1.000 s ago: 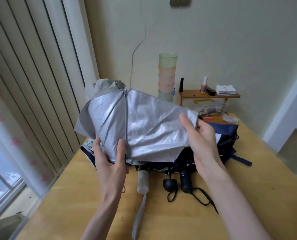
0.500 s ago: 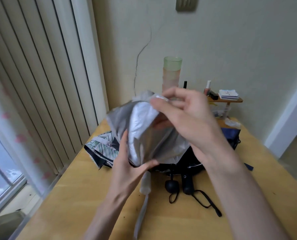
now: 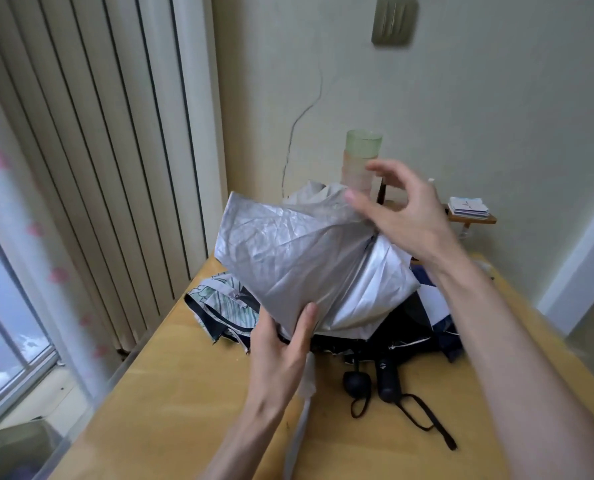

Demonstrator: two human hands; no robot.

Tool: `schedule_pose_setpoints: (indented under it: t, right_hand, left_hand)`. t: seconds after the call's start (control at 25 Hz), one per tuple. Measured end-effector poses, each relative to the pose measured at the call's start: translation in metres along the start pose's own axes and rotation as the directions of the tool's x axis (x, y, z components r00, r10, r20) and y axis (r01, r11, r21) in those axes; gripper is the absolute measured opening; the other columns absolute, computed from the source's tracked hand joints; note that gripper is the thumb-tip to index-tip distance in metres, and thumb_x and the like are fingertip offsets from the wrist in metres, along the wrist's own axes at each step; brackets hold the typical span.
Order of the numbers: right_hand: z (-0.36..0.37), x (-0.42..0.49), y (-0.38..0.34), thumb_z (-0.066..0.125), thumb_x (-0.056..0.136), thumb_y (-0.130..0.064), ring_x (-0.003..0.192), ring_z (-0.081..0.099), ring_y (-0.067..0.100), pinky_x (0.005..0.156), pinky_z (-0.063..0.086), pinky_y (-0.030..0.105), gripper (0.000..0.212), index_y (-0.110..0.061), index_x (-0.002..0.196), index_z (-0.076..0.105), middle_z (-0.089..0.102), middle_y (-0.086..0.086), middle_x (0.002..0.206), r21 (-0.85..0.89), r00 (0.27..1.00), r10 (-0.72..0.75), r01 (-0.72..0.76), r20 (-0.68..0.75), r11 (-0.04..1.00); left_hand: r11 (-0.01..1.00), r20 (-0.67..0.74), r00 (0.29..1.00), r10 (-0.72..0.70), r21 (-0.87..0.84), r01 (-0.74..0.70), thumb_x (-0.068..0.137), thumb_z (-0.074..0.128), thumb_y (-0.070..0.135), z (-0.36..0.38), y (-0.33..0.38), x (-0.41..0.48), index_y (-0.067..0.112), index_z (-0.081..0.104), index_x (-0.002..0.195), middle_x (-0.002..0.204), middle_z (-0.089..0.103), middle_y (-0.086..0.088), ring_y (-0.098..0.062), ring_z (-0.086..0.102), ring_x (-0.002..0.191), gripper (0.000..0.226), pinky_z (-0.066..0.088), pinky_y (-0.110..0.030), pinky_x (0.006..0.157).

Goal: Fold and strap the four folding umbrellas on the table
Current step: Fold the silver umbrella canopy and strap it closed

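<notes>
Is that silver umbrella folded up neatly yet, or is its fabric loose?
Not folded yet: the crinkled silver umbrella canopy spreads in loose, wide panels above the left hand, which grips its lower end.

Pale cream wall point(image 3: 461, 116) with a thin crack point(image 3: 302, 133) and a greenish wall plate point(image 3: 394, 20), beyond the right hand point(image 3: 406, 216). Vertical beige blinds point(image 3: 98, 150) and daylit window point(image 3: 8, 323), left of the left hand point(image 3: 281, 355). Wooden tabletop point(image 3: 184, 393) beneath both hands. Small wooden shelf point(image 3: 472, 219) just behind the right hand. White door frame point(image 3: 579, 254) further right.
</notes>
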State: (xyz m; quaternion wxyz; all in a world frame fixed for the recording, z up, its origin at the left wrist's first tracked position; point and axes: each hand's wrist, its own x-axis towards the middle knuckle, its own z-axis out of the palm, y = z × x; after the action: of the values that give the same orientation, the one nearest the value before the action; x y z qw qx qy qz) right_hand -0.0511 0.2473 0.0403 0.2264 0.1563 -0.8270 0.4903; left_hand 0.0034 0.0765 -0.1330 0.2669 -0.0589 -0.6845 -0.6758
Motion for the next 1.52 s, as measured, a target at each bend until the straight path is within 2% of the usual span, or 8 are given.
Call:
schedule_pose_setpoints:
  t: [0.2,0.4,0.6,0.76,0.88,1.04,1.24,1.52]
  right_hand:
    - [0.003,-0.002,0.011,0.076,0.086,-0.054,0.135,0.039,0.004,0.114,0.030,0.029,0.081,-0.033,0.156,0.043,0.043,-0.005,0.163,-0.076,0.951,0.104,-0.085,0.291,0.993]
    - [0.010,0.010,0.000,0.081,0.080,-0.054,0.115,0.055,-0.003,0.094,0.042,0.010,0.071,-0.029,0.143,0.059,0.056,-0.024,0.129,-0.054,0.957,0.066,-0.053,0.281,0.997]
    - [0.017,0.022,-0.003,0.086,0.074,-0.056,0.098,0.075,0.022,0.093,0.061,0.041,0.065,-0.007,0.115,0.075,0.079,0.005,0.109,0.033,0.955,0.033,-0.045,0.295,0.998]
    - [0.024,0.025,-0.006,0.092,0.078,-0.040,0.084,0.074,0.022,0.074,0.059,0.030,0.040,-0.010,0.101,0.078,0.079,0.008,0.095,0.057,0.963,-0.112,0.101,0.245,0.993]
    - [0.026,0.026,-0.006,0.093,0.080,-0.032,0.066,0.060,0.018,0.062,0.047,0.031,0.037,0.000,0.089,0.075,0.070,0.019,0.080,0.088,0.962,-0.181,0.166,0.206,0.982]
    - [0.019,0.025,-0.009,0.094,0.079,-0.026,0.066,0.062,0.009,0.061,0.047,0.023,0.025,-0.010,0.081,0.075,0.072,0.006,0.075,0.095,0.949,-0.224,0.208,0.223,0.974]
    - [0.015,0.024,-0.008,0.095,0.079,-0.019,0.062,0.059,0.003,0.060,0.045,0.018,0.023,-0.015,0.075,0.072,0.068,-0.010,0.068,0.114,0.935,-0.255,0.233,0.245,0.966]
    - [0.008,0.025,-0.007,0.094,0.079,-0.020,0.067,0.060,0.008,0.065,0.047,0.025,0.027,-0.003,0.081,0.073,0.073,0.017,0.080,0.067,0.948,-0.266,0.258,0.176,0.964]
  left_hand:
    - [0.996,0.011,0.998,-0.067,-0.056,0.067,0.100,0.060,0.046,0.001,0.007,-0.001,0.039,0.053,0.078,0.064,0.054,0.015,-0.018,0.058,0.061,0.024,0.048,-0.034,0.057]
    - [0.993,0.079,0.995,-0.059,-0.098,0.066,0.110,0.039,0.048,-0.001,0.020,-0.003,0.016,0.046,0.066,0.053,0.043,-0.002,-0.018,0.045,0.047,0.055,0.041,-0.034,0.045]
    - [0.981,0.077,0.987,-0.144,-0.121,0.153,0.107,0.033,0.048,-0.001,0.028,-0.004,0.028,0.051,0.061,0.052,0.045,0.009,-0.014,0.047,0.051,0.053,0.050,-0.068,0.056]
    - [0.986,0.083,0.991,-0.107,-0.116,0.117,0.106,0.028,0.060,-0.004,0.025,-0.003,0.017,0.055,0.079,0.054,0.057,-0.010,-0.018,0.055,0.047,0.058,0.043,-0.038,0.043]
    - [0.976,-0.002,0.983,-0.186,-0.113,0.185,0.103,0.032,0.070,-0.008,0.016,0.002,0.027,0.058,0.127,0.111,0.075,0.007,-0.009,0.070,0.100,0.057,0.055,-0.039,0.085]
    - [0.984,-0.093,0.983,-0.157,-0.098,0.147,0.102,0.048,0.066,-0.024,0.018,0.017,0.066,0.007,0.157,0.174,0.015,0.019,-0.006,0.025,0.156,0.068,0.026,-0.045,0.126]
    - [0.971,-0.336,0.933,-0.131,-0.231,0.053,0.096,0.076,0.018,-0.043,0.013,0.029,0.056,0.015,0.161,0.152,0.054,0.008,-0.010,0.067,0.124,0.097,0.054,-0.014,0.090]
    - [0.948,-0.560,0.796,-0.230,-0.312,0.055,0.099,0.068,0.007,-0.059,0.004,0.042,0.023,0.064,0.131,0.120,0.069,-0.006,-0.004,0.071,0.094,0.036,0.061,-0.031,0.095]
